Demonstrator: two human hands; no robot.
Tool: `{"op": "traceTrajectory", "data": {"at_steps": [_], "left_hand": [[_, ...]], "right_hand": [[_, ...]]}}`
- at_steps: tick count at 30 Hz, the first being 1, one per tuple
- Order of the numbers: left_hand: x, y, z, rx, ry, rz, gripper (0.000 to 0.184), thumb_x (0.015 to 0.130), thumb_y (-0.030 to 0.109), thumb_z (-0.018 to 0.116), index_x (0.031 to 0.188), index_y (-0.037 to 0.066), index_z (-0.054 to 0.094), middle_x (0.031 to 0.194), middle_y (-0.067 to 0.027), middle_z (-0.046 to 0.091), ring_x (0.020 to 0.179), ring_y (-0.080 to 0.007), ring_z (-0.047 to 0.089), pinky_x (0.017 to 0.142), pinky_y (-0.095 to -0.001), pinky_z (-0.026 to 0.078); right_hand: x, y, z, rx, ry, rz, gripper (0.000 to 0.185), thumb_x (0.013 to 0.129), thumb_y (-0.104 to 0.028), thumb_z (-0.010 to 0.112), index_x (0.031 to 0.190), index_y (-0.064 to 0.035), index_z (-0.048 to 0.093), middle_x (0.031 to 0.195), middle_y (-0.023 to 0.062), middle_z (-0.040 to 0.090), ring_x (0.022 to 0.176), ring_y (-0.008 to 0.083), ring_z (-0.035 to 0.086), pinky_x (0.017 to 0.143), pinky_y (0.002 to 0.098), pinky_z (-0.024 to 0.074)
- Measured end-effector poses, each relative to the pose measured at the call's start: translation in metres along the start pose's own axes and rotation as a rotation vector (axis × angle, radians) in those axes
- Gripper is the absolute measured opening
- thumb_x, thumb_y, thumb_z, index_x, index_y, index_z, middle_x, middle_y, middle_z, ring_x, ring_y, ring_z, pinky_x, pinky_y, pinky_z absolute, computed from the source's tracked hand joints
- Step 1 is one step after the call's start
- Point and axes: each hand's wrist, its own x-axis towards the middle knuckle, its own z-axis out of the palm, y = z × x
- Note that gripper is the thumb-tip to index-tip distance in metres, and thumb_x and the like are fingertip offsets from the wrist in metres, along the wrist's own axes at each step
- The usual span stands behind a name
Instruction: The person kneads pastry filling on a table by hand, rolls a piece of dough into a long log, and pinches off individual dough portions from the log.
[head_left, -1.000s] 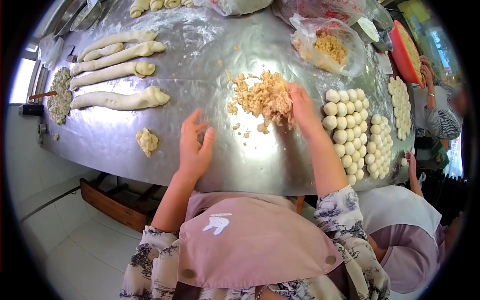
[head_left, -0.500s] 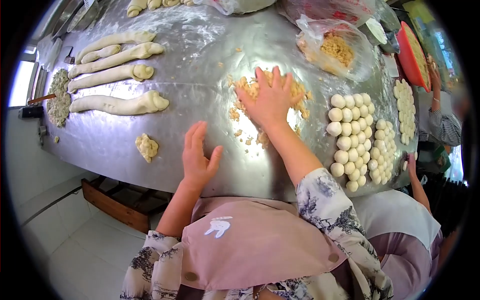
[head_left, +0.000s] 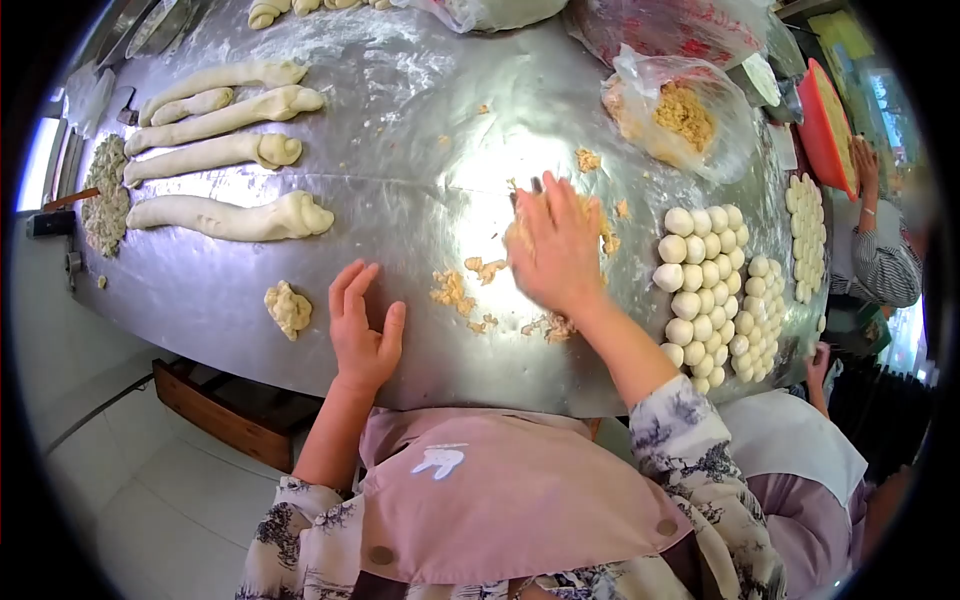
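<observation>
My right hand lies palm down over a patch of crumbly, yellowish filling on the metal table, its fingers stretched forward and slightly blurred. Part of the filling is hidden under the palm. Loose crumbs of it are scattered to the left and in front of the wrist. My left hand hovers at or just above the table's near side, fingers apart and holding nothing. A small lump of dough sits to its left.
Long dough rolls lie at the left, beside a rough, pale mass. Rows of dough balls stand at the right. Behind them are a plastic bag of filling and a red basin. Other people's hands show at the right.
My right hand has come nearer and slightly right, its spread fingers drawn closer together. Crumbs beneath it have shifted and bunched. My left hand has moved a little left and nearer.
</observation>
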Motion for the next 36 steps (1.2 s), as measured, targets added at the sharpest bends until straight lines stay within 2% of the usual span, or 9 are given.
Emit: {"op": "traceTrajectory", "data": {"at_steps": [3,7,14,20,23,26,30,33,36], "left_hand": [[0.005,0.012,0.003,-0.048,-0.006,-0.111,0.045,0.085,0.011,0.068,0.127,0.001,0.058,0.132,-0.0199,0.056,0.118,-0.0351,0.057,0.100,-0.0401,0.046],[0.005,0.006,0.004,-0.023,0.050,-0.027,0.045,0.081,0.013,0.075,0.123,0.002,0.061,0.129,-0.0189,0.058,0.111,-0.0342,0.060,0.092,-0.0385,0.051],[0.004,0.005,0.004,-0.036,0.036,-0.005,0.047,0.081,0.014,0.076,0.124,0.001,0.061,0.128,-0.0198,0.058,0.112,-0.0357,0.060,0.091,-0.0395,0.051],[0.005,0.004,0.003,-0.097,0.038,-0.075,0.049,0.081,0.016,0.073,0.125,0.000,0.061,0.130,-0.0208,0.058,0.115,-0.0368,0.059,0.097,-0.0401,0.049],[0.004,0.004,0.002,-0.113,0.047,-0.069,0.051,0.080,0.018,0.075,0.125,-0.001,0.060,0.129,-0.0217,0.058,0.115,-0.0375,0.059,0.097,-0.0404,0.049],[0.005,0.002,0.001,-0.108,0.040,-0.058,0.055,0.078,0.019,0.078,0.125,-0.002,0.059,0.128,-0.0219,0.057,0.115,-0.0378,0.059,0.097,-0.0408,0.050],[0.006,0.003,0.000,-0.122,0.038,-0.051,0.054,0.078,0.019,0.078,0.124,-0.002,0.058,0.127,-0.0220,0.058,0.113,-0.0378,0.059,0.096,-0.0412,0.050],[0.006,0.005,0.000,-0.112,0.044,-0.048,0.053,0.079,0.019,0.078,0.124,-0.002,0.058,0.125,-0.0219,0.058,0.113,-0.0379,0.059,0.096,-0.0415,0.050],[0.006,0.006,0.001,-0.094,0.052,-0.043,0.052,0.080,0.019,0.077,0.124,-0.001,0.058,0.124,-0.0216,0.059,0.112,-0.0379,0.060,0.096,-0.0414,0.050]], "right_hand": [[0.057,0.007,0.027,0.004,0.073,0.055,0.053,0.095,-0.036,0.056,0.141,-0.0109,0.053,0.149,0.0153,0.047,0.140,0.0377,0.040,0.111,0.0680,0.0242],[0.100,-0.032,0.050,-0.083,0.075,-0.017,0.054,0.097,-0.038,0.051,0.142,-0.0097,0.053,0.150,0.0129,0.047,0.140,0.0343,0.040,0.111,0.0668,0.0248],[0.021,-0.044,0.017,0.057,-0.223,-0.181,0.055,0.096,-0.035,0.055,0.144,-0.0105,0.050,0.152,0.0117,0.045,0.143,0.0335,0.038,0.115,0.0652,0.0229],[0.085,0.007,0.040,-0.068,0.029,0.123,0.055,0.097,-0.036,0.049,0.145,-0.0084,0.048,0.155,0.0158,0.040,0.143,0.0375,0.037,0.115,0.0662,0.0206],[0.140,0.015,0.064,0.153,0.102,0.166,0.055,0.098,-0.038,0.048,0.144,-0.0085,0.049,0.155,0.0160,0.042,0.144,0.0361,0.036,0.115,0.0658,0.0212],[0.181,-0.017,0.077,0.055,0.066,0.170,0.056,0.098,-0.040,0.047,0.145,-0.0097,0.050,0.152,0.0144,0.046,0.143,0.0345,0.039,0.115,0.0653,0.0212],[0.195,-0.071,0.080,-0.105,0.016,0.084,0.057,0.097,-0.044,0.048,0.144,-0.0120,0.053,0.151,0.0086,0.049,0.142,0.0323,0.040,0.117,0.0653,0.0196],[0.183,-0.086,0.091,-0.062,0.081,-0.082,0.054,0.096,-0.045,0.050,0.139,-0.0123,0.057,0.147,0.0105,0.053,0.137,0.0344,0.046,0.113,0.0660,0.0251],[0.151,-0.098,0.080,0.042,0.037,-0.189,0.048,0.096,-0.037,0.055,0.136,-0.0112,0.059,0.145,0.0090,0.053,0.135,0.0338,0.046,0.114,0.0641,0.0254]]}}
